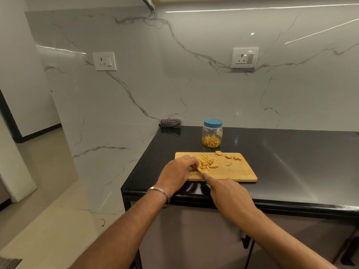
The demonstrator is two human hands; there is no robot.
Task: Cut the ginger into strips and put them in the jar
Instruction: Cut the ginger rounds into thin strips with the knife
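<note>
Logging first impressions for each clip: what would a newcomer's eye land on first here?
Both hands meet at the pile of ginger strips on the wooden cutting board: the left hand curls over the pile's left end, the right hand points its forefinger at the pile. Behind the board stands a clear jar with its blue lid on and strips inside, on the black counter.

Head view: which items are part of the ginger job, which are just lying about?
Job:
- cutting board
- cut ginger strips
- ginger slices
- jar, blue lid on, strips inside
- left hand at the strips
- right hand

Lying about:
- checked cloth
- wall sockets
</note>
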